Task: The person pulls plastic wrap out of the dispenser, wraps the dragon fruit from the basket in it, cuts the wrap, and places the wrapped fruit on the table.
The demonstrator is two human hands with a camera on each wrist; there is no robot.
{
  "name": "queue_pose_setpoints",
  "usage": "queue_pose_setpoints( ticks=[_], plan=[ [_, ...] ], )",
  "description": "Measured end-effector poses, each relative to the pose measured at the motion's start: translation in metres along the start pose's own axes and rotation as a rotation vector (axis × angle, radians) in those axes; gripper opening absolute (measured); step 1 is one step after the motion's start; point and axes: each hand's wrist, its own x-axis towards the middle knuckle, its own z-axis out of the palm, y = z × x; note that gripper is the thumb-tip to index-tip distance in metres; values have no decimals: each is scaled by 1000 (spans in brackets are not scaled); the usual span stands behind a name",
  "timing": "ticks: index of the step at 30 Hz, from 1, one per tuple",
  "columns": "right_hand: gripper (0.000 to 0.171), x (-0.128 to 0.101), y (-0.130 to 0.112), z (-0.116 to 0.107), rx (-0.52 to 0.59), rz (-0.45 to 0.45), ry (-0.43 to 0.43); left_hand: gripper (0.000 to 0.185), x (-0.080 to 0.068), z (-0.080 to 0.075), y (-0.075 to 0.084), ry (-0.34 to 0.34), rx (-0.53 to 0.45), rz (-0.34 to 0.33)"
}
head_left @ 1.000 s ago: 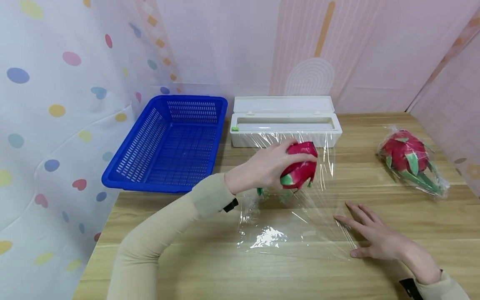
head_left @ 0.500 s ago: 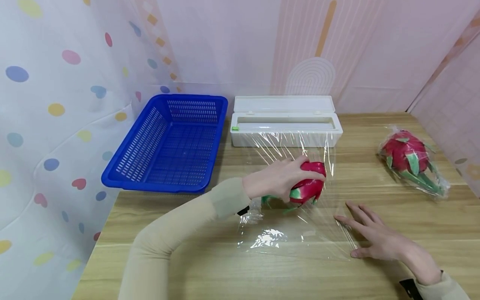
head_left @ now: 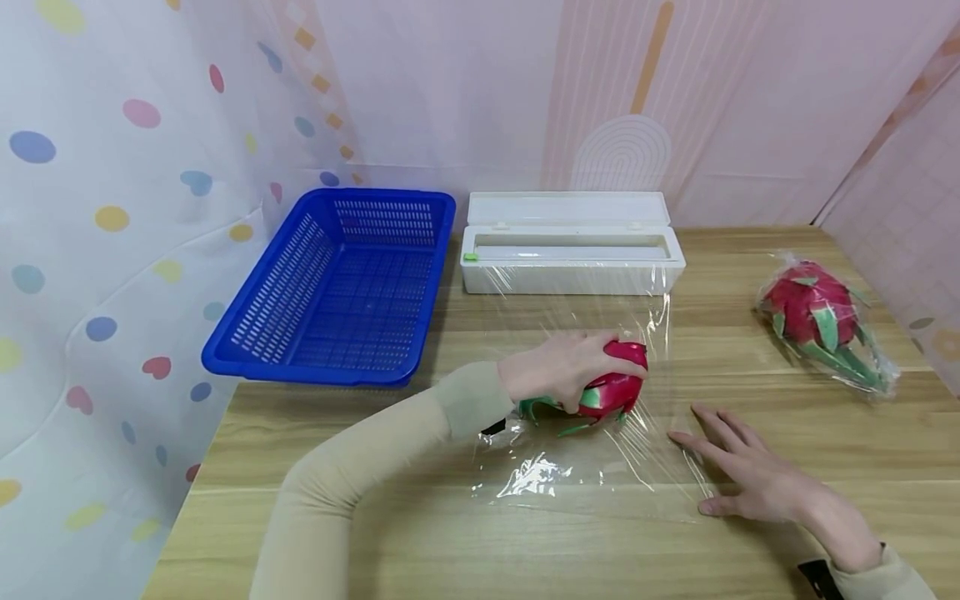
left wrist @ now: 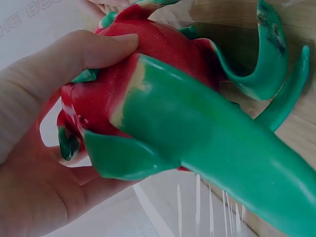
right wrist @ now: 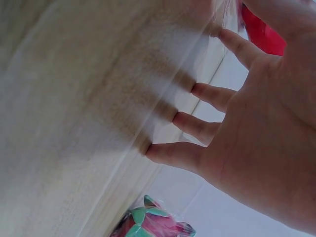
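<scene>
My left hand (head_left: 566,367) grips a red dragon fruit (head_left: 618,392) with green leaf-like scales, low over a sheet of clear plastic wrap (head_left: 585,475). In the left wrist view, the thumb and fingers curl round the red body of the dragon fruit (left wrist: 168,54), and its long green scales point toward the camera. To the right, my right hand (head_left: 757,475) rests on the table with fingers spread, its thumb and index finger touching the right edge of the wrap. The right wrist view shows the fingertips (right wrist: 185,118) of that hand against the wooden surface.
The wrap runs from a white dispenser box (head_left: 573,279) with its lid raised, at the back. A blue plastic basket (head_left: 420,333) stands at the left. Another dragon fruit (head_left: 813,304), wrapped in clear film, lies at the right on the wooden table (head_left: 420,533).
My left hand has brought the dragon fruit toward me and down onto the wrap, shifting it slightly right overall. My right hand has stayed in place.
</scene>
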Motion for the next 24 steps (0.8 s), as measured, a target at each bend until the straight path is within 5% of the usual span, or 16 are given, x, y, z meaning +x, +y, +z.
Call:
queue_pose_setpoints(
  ticks=[7,15,24],
  plan=[
    [79,0,-1,0,3,11,-1,93,0,4,-4,20,21,47],
    [78,0,0,-1,19,13,-14,98,-6,17,-16,72,-237,32],
    [78,0,1,0,-5,3,5,98,-8,24,-21,114,-277,55]
  ],
)
